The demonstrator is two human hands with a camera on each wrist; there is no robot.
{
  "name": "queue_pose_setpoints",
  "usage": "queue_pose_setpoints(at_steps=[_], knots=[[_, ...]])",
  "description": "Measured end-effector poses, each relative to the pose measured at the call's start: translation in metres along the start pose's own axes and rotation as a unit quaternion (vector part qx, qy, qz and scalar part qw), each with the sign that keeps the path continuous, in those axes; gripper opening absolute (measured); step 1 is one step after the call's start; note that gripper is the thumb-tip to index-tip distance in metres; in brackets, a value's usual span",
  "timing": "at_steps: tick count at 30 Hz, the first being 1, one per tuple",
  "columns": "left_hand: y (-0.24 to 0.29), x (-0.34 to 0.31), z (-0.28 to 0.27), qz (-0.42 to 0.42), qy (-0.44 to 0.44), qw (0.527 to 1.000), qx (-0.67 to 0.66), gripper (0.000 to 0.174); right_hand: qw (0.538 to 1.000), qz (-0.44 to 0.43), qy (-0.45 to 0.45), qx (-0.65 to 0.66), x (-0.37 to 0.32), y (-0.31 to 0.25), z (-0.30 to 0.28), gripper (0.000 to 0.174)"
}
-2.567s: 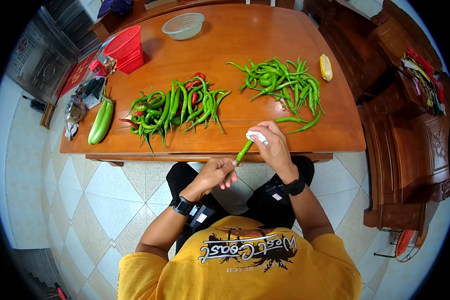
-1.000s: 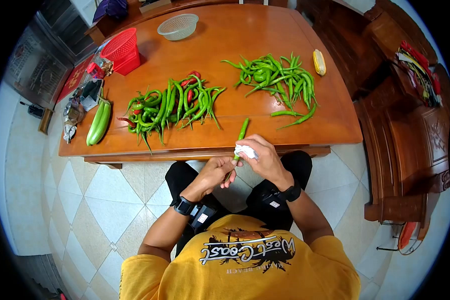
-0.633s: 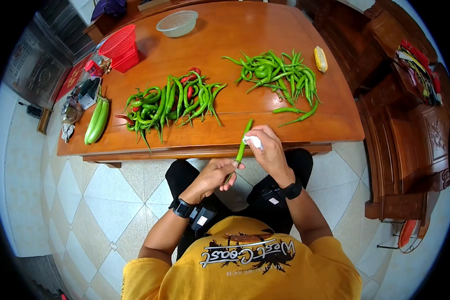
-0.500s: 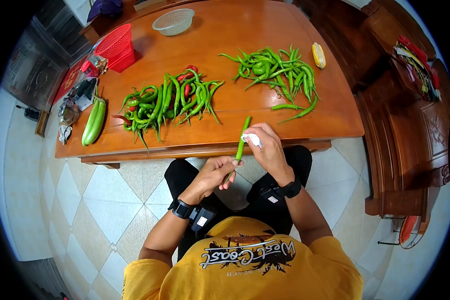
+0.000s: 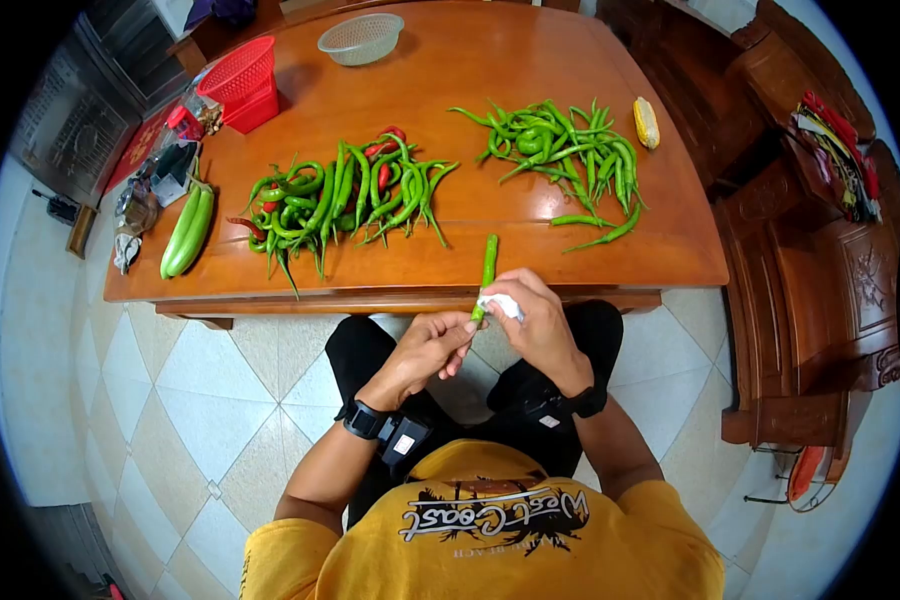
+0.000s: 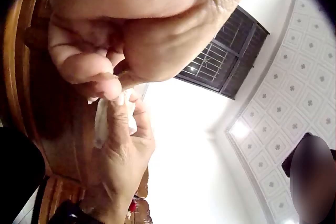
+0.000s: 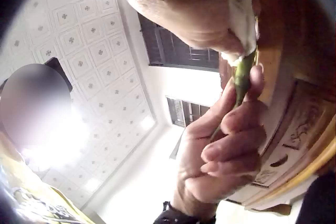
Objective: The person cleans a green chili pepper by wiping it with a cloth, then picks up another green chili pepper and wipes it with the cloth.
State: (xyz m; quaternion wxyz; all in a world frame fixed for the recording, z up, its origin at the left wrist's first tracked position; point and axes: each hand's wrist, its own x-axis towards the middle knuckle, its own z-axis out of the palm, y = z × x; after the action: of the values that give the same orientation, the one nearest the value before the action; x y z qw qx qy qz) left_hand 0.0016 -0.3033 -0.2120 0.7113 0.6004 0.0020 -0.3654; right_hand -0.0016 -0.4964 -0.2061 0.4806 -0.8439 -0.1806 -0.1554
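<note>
Over the table's front edge, the left hand (image 5: 425,350) pinches the stem end of a long green pepper (image 5: 490,258), whose other end points away toward the table. The right hand (image 5: 542,330) presses a crumpled white cloth or tissue (image 5: 500,304) around the pepper's lower part, close to the left fingertips. In the right wrist view the pepper (image 7: 243,74) comes out below the white piece (image 7: 241,16), its stem between the left hand's (image 7: 223,155) thumb and fingers. The left wrist view shows both hands' fingertips nearly meeting at the white piece (image 6: 101,121); the pepper is hidden there.
On the table (image 5: 450,90) lie a mixed heap of green and red peppers (image 5: 345,195), a green pepper heap (image 5: 560,145), two separate peppers (image 5: 610,235), corn (image 5: 647,122) and a pale green eggplant (image 5: 188,232). Behind are a red basket (image 5: 242,85) and a pale basket (image 5: 361,40).
The right hand has slid the white piece along the pepper, away from its far part and back toward the left fingers. The left hand keeps its pinch. The head view has shifted slightly.
</note>
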Motion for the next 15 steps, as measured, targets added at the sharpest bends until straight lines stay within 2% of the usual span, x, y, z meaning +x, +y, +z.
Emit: queue_pose_setpoints(at_steps=[2, 5, 8, 11, 12, 15], knots=[[0.003, -0.001, 0.0, 0.006, -0.024, 1.0, 0.001, 0.025, 1.0, 0.01, 0.015, -0.016, 0.002, 0.004, -0.003, 0.017], [0.003, -0.003, 0.001, -0.014, -0.014, 1.0, -0.009, 0.027, 0.999, 0.031, -0.009, 0.011, 0.003, -0.005, -0.006, 0.016], [0.001, 0.0, -0.003, -0.03, -0.009, 0.999, 0.004, 0.028, 0.998, 0.012, -0.051, 0.046, 0.001, -0.018, -0.003, 0.015], [0.002, 0.0, -0.002, -0.019, -0.006, 1.0, -0.018, 0.028, 0.995, 0.067, -0.041, 0.063, 0.003, -0.014, 0.0, 0.017], [0.002, -0.001, -0.003, -0.018, -0.012, 0.999, -0.024, 0.028, 1.0, 0.006, -0.018, -0.02, 0.007, -0.005, -0.001, 0.018], [0.001, -0.001, -0.008, -0.016, -0.023, 0.999, -0.039, 0.028, 0.999, 0.03, 0.006, -0.033, 0.013, 0.0, -0.004, 0.018]])
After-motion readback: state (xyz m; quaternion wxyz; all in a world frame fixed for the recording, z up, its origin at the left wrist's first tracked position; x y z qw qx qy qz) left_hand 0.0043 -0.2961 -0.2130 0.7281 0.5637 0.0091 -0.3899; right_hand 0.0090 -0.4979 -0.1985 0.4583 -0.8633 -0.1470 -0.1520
